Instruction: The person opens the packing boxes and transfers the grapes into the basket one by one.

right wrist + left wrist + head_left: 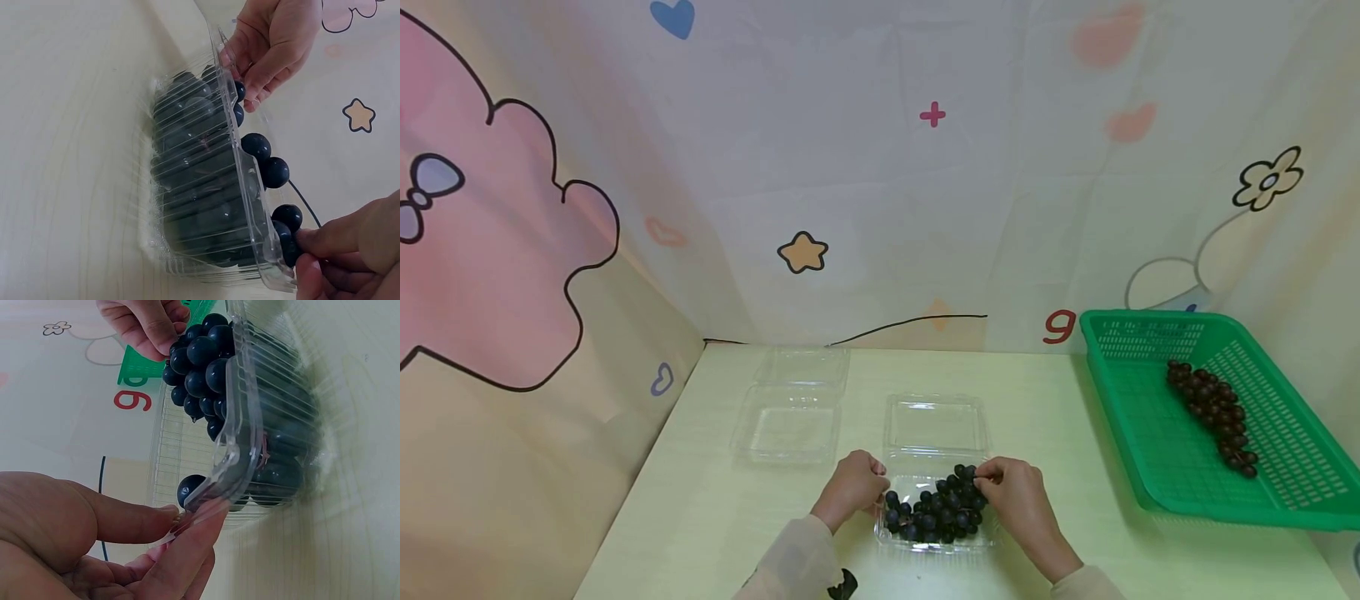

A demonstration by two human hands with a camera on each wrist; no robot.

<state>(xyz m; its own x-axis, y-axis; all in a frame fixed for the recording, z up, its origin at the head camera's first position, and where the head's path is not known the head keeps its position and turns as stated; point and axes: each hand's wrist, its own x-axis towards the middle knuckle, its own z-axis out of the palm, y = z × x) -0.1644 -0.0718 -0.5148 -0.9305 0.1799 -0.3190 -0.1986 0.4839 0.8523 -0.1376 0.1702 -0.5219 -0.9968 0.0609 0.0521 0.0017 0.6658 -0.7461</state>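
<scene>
A bunch of black grapes (934,512) lies in the base of a clear plastic clamshell box (917,547), whose lid (936,425) is folded back away from me. At the box's left side, my left hand (852,487) pinches the rim between thumb and fingers; the left wrist view shows this grip on the clear edge (234,456). My right hand (1018,504) is at the right end of the bunch. Seen from the right wrist, its thumb and forefinger pinch a grape (289,250) by the box's rim. Some grapes stand above the rim.
Another clear clamshell box (790,429) lies unfolded at the back left. On the right stands a green basket (1116,450) holding a bunch of dark red grapes (1213,408). A small black object (844,585) shows beside the left sleeve. A patterned cloth (887,183) hangs behind the table.
</scene>
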